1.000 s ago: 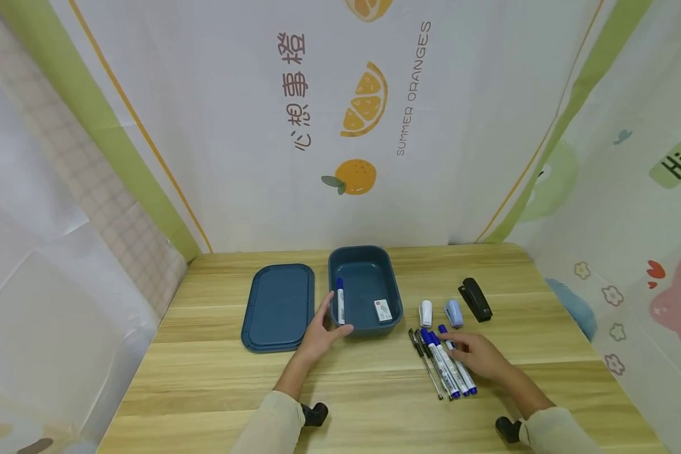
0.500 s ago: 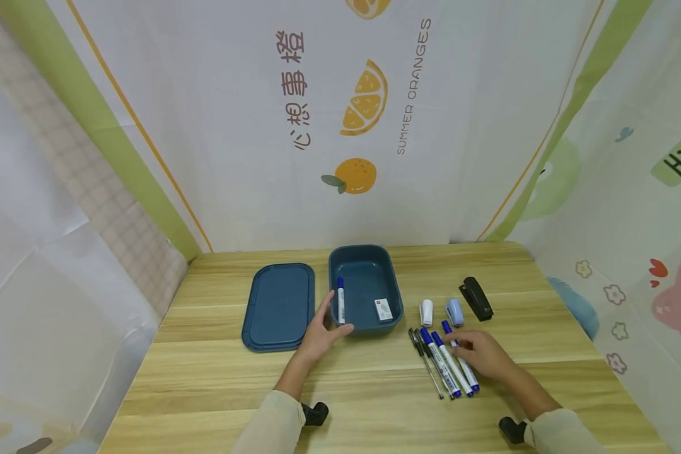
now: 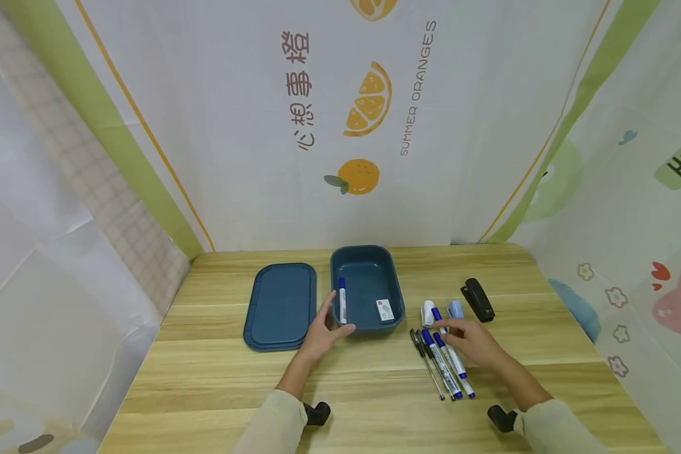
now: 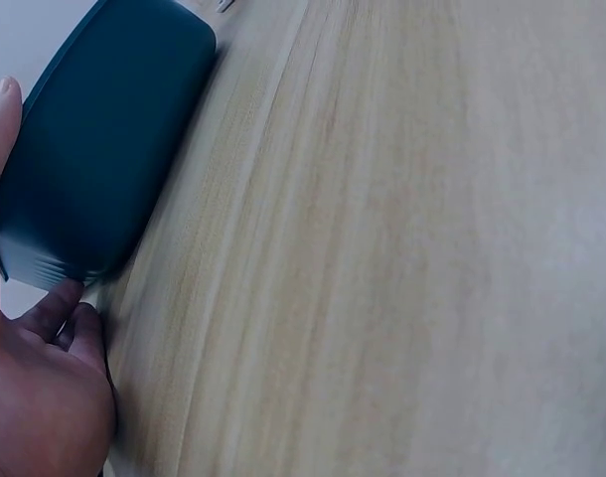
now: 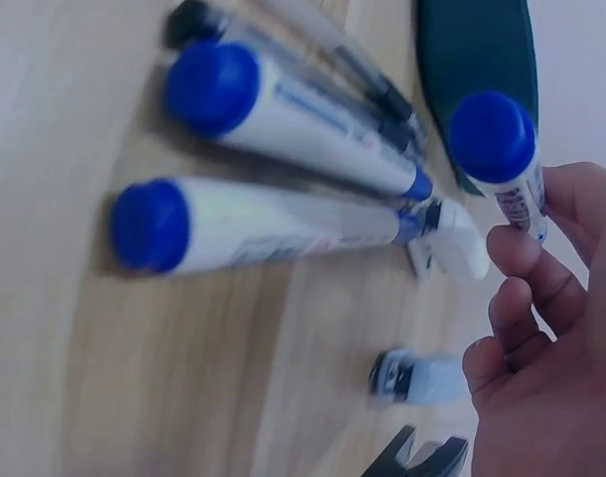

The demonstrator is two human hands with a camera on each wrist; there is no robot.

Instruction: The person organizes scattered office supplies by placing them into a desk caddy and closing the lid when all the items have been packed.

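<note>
My right hand (image 3: 473, 340) pinches a blue-capped white marker (image 5: 494, 139) between thumb and fingertips, its blue end tipped toward the right wrist camera. It is raised over two similar markers (image 5: 283, 229) lying on the table. Beside those lie several slim black-and-clear pens (image 3: 428, 367). At the front left corner of a dark blue open box (image 3: 374, 331), my left hand (image 3: 320, 337) is spread with thumb and fingers against its walls. Inside the box, one marker (image 3: 343, 302) lies along the left side and a small white printed carton (image 3: 384, 310) sits front right.
A dark blue lid (image 3: 280, 306) lies flat left of the box. Behind the markers are a small white rounded device (image 3: 427, 313) and a light blue one (image 3: 456, 309). Further right lies a black stapler (image 3: 478, 299). A printed curtain (image 3: 250, 189) hangs behind the wooden table (image 3: 204, 391).
My right hand has taken one marker from the group and moved it up and slightly left. The left hand stays at the box corner.
</note>
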